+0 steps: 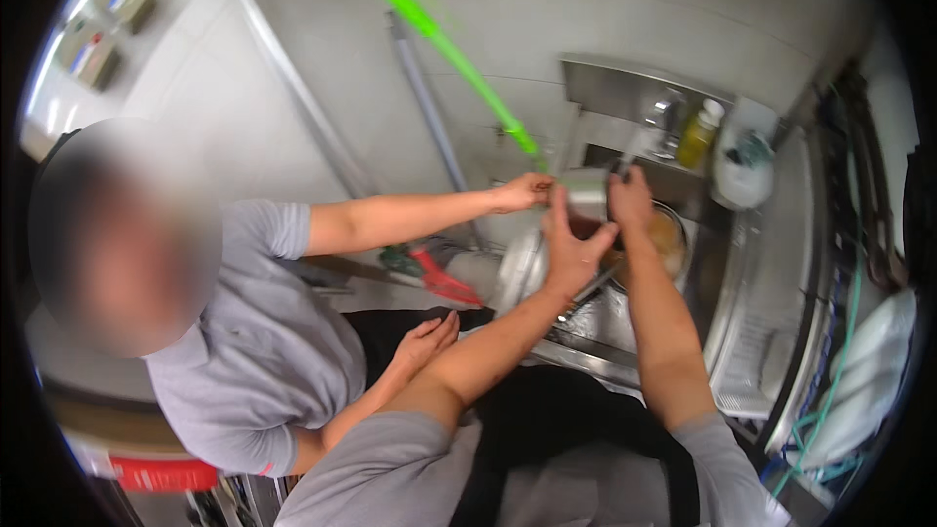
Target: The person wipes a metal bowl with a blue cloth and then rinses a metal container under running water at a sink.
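A metal container [585,194], blurred and perhaps a small pot, is held over the sink [611,318] near the tap [662,113]. My left hand [575,249] grips its near left side, thumb and fingers spread around it. At its right side my right hand [631,197] is closed around the edge or a dark handle; the fingers are partly hidden. A co-worker's hand [523,192] reaches in from the left and seems to touch the container's far left side. Below my hands, a round pan [667,238] with brownish liquid stands in the sink.
A bottle of yellow liquid [697,135] and a white tub [743,165] stand behind the sink. A white plastic basket [758,351] lies to the right. A bright green pole [468,66] leans on the wall. The co-worker [271,337] stands close on my left.
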Demonstrator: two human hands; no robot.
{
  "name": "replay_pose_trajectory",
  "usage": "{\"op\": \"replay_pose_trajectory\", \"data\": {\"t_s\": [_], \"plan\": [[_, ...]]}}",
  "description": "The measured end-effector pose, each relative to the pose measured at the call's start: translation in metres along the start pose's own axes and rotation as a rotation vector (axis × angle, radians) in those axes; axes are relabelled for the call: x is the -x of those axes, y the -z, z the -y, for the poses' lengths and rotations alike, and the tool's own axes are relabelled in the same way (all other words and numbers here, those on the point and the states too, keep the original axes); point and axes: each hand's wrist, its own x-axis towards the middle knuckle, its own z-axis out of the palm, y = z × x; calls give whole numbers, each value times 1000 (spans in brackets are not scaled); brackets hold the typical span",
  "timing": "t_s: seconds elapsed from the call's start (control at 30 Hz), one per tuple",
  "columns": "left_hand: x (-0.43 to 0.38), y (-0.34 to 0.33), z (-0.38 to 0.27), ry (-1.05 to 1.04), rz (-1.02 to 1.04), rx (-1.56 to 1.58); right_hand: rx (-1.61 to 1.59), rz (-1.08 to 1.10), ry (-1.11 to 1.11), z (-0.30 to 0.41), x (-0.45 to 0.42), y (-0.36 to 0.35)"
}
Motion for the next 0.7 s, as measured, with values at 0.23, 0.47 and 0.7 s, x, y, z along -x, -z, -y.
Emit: {"op": "replay_pose_trajectory", "data": {"t_s": [0.23, 0.47, 0.7], "plan": [[-37, 9, -21, 510, 67, 303, -551, -20, 200, -92, -33, 13], [19, -44, -23, -195, 241, -685, -650, 21, 74, -165, 84, 100], [75, -61, -15, -789, 520, -967, -765, -102, -72, -229, 125, 138]]}}
